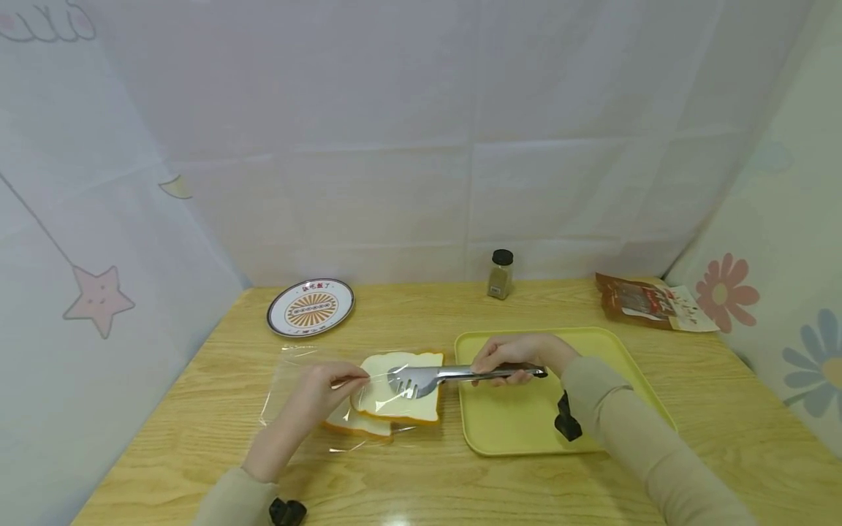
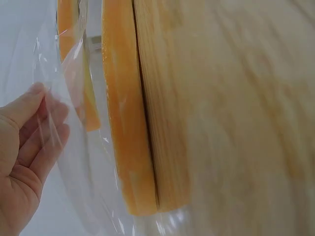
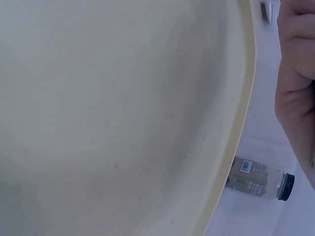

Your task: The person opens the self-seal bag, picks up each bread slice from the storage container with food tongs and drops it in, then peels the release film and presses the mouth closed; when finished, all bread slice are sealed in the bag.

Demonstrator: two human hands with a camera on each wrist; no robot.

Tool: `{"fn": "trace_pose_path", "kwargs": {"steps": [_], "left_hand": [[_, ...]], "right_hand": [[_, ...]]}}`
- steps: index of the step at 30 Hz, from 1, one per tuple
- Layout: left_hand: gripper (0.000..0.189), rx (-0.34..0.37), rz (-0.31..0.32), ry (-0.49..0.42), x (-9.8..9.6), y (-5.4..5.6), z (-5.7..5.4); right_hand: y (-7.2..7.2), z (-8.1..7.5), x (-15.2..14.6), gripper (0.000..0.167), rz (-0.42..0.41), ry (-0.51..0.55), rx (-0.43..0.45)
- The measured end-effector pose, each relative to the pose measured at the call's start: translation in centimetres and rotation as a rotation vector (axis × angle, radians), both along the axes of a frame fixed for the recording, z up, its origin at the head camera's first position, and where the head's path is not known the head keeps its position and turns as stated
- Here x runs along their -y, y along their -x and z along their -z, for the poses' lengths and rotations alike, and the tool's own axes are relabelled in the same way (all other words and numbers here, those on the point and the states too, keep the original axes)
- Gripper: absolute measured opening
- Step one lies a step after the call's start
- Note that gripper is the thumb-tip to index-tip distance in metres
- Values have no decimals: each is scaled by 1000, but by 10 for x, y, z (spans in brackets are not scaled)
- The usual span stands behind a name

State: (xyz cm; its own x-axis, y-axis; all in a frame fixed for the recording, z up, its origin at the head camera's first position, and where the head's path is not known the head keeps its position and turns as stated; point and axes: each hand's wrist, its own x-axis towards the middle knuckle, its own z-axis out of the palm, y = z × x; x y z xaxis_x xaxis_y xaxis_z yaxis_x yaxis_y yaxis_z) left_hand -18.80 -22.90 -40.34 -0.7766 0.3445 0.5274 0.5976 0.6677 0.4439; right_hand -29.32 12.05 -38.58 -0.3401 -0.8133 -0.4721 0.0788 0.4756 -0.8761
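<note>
My left hand (image 1: 316, 394) pinches the edge of a clear plastic bag (image 1: 281, 380) between thumb and fingertips. In the left wrist view the film (image 2: 54, 152) stretches away from the fingers beside two orange crusts. A bread slice (image 1: 375, 403) lies tilted over a second slice (image 1: 355, 422), which sits inside the bag on the table. My right hand (image 1: 509, 358) grips the handle of metal serving tongs (image 1: 454, 372); their slotted head lies over the upper slice. The tongs' lower arm is hidden beneath the bread.
A yellow tray (image 1: 513, 431) lies under my right forearm. Behind stand a plate (image 1: 310, 308) at left, a black-capped spice jar (image 1: 500, 276) in the middle and a brown food pouch (image 1: 651, 303) at right. Curtains with printed shapes (image 1: 460, 204) border the wooden table (image 1: 408, 482).
</note>
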Motion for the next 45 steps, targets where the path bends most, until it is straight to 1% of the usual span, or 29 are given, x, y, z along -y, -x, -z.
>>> {"fn": "trace_pose_path", "kwargs": {"steps": [3, 6, 9, 12, 14, 17, 23, 25, 28, 30, 33, 35, 36, 40, 42, 44, 45], "left_hand": [[6, 5, -13, -17, -2, 1, 0], [7, -6, -21, -45, -4, 1, 1], [9, -17, -23, -99, -4, 2, 2], [10, -30, -9, -159, -3, 3, 2], [10, -35, -3, -177, -3, 3, 3], [9, -37, -7, -181, -4, 4, 2], [7, 22, -31, -202, -7, 4, 0], [5, 28, -51, -199, -7, 4, 0], [3, 7, -79, -188, -8, 3, 0], [5, -11, -87, -191, -9, 2, 0], [8, -30, -74, -216, -10, 2, 0], [9, -40, -64, -230, -11, 1, 0], [8, -37, -57, -240, -12, 1, 0], [7, 18, -15, -290, -14, 0, 0], [6, 43, -1, -311, -15, 0, 0], [7, 40, 1, -315, -17, 0, 1], [7, 29, -8, -310, -17, 0, 1]], "right_hand": [[0, 0, 2, 44, 1, -8, 5], [0, 1, 3, 44, -2, -6, 7], [1, 0, 1, 42, 2, -15, -9], [2, -2, -2, 40, 15, -45, -32], [2, -4, -3, 40, 19, -66, -44], [3, -6, -2, 40, 11, -69, -48], [1, -7, 6, 41, -5, -5, -14], [1, -6, 9, 41, -9, 6, -3], [1, -3, 12, 41, -6, 3, 1], [1, -1, 13, 40, 4, -13, -11], [0, 2, 13, 39, 17, -46, -31], [0, 4, 13, 39, 23, -44, -33], [-1, 5, 14, 39, 21, -34, -27], [-1, 6, 18, 41, 8, 36, 13], [0, 6, 20, 42, -4, 51, 22], [0, 6, 23, 42, -6, 48, 19], [0, 6, 24, 42, -6, 44, 16]]}}
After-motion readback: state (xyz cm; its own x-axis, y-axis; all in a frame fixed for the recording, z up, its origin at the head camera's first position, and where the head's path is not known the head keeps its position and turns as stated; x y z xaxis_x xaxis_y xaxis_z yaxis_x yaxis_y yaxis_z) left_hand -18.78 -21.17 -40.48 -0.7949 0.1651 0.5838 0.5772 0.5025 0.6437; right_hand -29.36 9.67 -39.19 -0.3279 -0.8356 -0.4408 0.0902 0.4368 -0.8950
